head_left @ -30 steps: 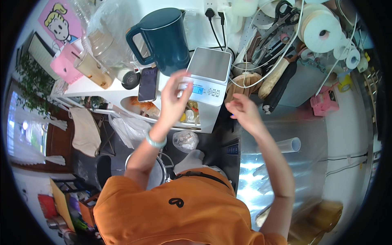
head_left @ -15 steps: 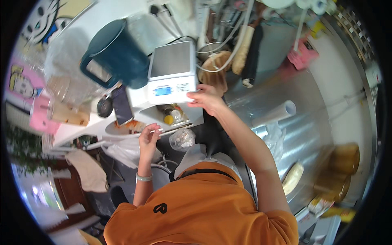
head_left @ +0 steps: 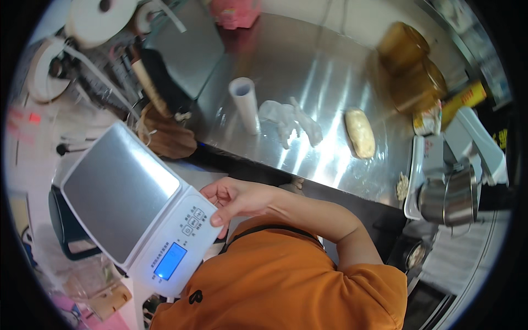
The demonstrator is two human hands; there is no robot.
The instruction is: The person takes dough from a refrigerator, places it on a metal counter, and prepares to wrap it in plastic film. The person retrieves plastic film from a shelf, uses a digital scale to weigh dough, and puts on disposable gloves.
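Observation:
A white digital kitchen scale point(head_left: 124, 190) with a square steel plate and a lit blue display is held close to my body, at the left. It is turned at a slant. My right hand point(head_left: 239, 199) grips its near right edge, thumb on top beside the buttons and the other fingers curled at the rim and partly hidden. My left hand is out of view. Behind the scale, a dark teal jug point(head_left: 65, 225) shows only in part.
On the steel table point(head_left: 324, 60) lie a pale dough log point(head_left: 360, 133), a clear plastic glove point(head_left: 286, 118) and a white roll point(head_left: 246, 107). A white machine point(head_left: 473, 140) with a steel bowl point(head_left: 454, 195) stands right. Brown containers point(head_left: 421, 82) are behind; a brown cloth point(head_left: 165, 135) hangs near the scale.
The scale has come off the white counter beside the jug, toward my body, gripped by my right hand. My view has swung right toward the steel table; my left hand has left it.

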